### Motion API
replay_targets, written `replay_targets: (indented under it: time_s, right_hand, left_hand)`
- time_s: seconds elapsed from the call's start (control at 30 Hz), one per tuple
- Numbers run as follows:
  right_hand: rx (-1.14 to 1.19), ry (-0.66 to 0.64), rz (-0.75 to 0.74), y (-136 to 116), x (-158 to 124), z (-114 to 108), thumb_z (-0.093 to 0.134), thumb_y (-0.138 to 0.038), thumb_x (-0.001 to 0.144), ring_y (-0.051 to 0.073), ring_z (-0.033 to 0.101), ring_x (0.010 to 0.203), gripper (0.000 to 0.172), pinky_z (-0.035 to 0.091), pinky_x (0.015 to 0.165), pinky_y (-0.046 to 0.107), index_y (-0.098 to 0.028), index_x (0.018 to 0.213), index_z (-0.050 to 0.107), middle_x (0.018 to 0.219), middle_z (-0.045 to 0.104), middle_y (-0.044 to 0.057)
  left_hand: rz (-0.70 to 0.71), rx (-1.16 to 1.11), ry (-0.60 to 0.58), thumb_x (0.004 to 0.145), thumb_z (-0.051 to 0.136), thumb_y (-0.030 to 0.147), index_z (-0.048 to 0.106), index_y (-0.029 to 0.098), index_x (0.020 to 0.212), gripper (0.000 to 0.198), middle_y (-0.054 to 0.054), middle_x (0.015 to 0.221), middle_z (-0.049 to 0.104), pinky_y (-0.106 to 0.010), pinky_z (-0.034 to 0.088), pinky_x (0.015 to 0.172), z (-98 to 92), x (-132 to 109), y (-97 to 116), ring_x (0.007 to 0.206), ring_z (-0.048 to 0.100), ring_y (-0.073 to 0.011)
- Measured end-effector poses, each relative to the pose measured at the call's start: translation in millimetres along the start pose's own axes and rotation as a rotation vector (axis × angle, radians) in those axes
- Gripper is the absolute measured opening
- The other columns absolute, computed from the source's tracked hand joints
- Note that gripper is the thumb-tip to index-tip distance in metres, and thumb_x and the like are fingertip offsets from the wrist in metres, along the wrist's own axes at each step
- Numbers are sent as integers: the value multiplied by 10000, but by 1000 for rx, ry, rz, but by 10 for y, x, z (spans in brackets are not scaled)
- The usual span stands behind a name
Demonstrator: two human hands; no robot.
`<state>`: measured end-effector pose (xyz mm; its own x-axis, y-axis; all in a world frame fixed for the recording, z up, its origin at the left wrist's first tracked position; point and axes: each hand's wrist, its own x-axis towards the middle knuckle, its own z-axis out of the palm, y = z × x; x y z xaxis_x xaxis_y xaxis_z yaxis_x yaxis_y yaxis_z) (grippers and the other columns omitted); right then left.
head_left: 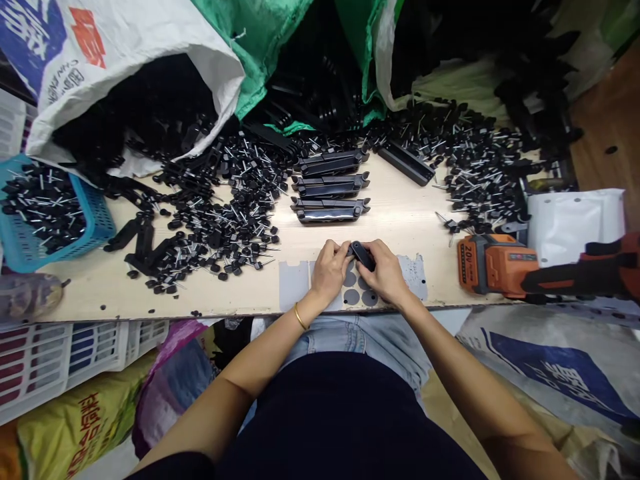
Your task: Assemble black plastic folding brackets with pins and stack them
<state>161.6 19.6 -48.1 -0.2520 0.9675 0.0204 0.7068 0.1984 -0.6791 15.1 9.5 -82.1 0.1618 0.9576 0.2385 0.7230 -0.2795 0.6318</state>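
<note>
My right hand [388,273] is closed round a small black part [362,255], above a sheet with grey discs [351,297] at the table's front edge. My left hand [330,272] has its fingers pinched at the left end of that part; what exactly they grip is too small to make out. Beyond both hands, several long black assemblies [331,211] lie stacked in a row. A single black channel piece [406,163] lies to their upper right. Heaps of black-headed pins [240,200] spread over the wooden table [255,293] to the left, and more pins [477,173] to the right.
An orange cordless tool [500,263] lies at the right table edge, beside a white packet [575,223]. A blue basket [93,217] of pins stands at the left. Open white [210,73] and green [250,40] sacks of black parts line the back.
</note>
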Motion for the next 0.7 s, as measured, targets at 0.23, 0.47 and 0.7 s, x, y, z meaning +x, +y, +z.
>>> replay_targets:
  time_s: [0.23,0.47,0.7]
  right_hand:
    - [-21,30,52,-49,0,43,513,-175,743,249,568,891,251,471,783,375,-182,993,537,956,592,104]
    - [-1,10,61,-47,22,47,517,-190,735,235,561,849,230,477,747,357,-179,964,540,932,579,94]
    - [-106,11,32,-57,0,87,506,-193,750,262,548,898,263,471,776,382,-177,1012,528,962,571,110]
  left_hand:
    - [-53,5,20,915,427,156,540,188,1176,286,-33,872,426,-286,484,727,31,-9,16,799,489,-159]
    - [-42,16,3,907,425,145,529,167,1186,298,-50,889,440,-302,478,743,15,-13,33,826,486,-175]
    - [-13,-70,-59,884,473,148,558,187,1151,283,-32,880,437,-287,475,761,-68,77,-57,824,487,-161]
